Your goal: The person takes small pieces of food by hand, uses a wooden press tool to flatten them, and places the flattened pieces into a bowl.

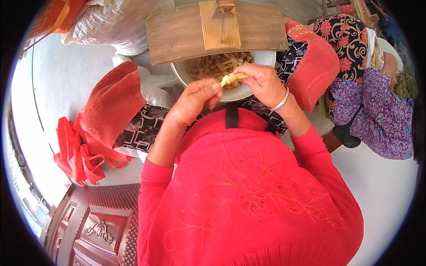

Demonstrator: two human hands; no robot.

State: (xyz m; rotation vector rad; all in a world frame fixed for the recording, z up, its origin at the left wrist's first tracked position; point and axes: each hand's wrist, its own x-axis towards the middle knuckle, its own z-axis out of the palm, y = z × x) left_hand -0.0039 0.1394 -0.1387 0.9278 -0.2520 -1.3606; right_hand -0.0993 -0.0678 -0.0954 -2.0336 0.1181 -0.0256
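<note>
Both hands meet over the near side of a white basin [179, 74]. Between them is a small knotted bundle of pale yellow strips [228, 79]. My left hand [199, 96] pinches its short left end with thumb and forefinger. At the other side, my right hand [261, 81], with a woven bracelet at the wrist, grips the longer end. Many brown, knotted or folded pieces [213, 65] lie in the basin below. Across the basin's far part rests a curved wooden board [179, 35], with a lighter wood block [219, 30] on top. The board hides part of the basin.
Red cloths [113, 103] cover both knees. A large whitish plastic sack [109, 26] stands at the upper left, red fabric bags [83, 149] lie left on the floor. Another person in patterned clothes [379, 113] sits close at the right, near green plant matter [406, 83]. A carved door [103, 229] is lower left.
</note>
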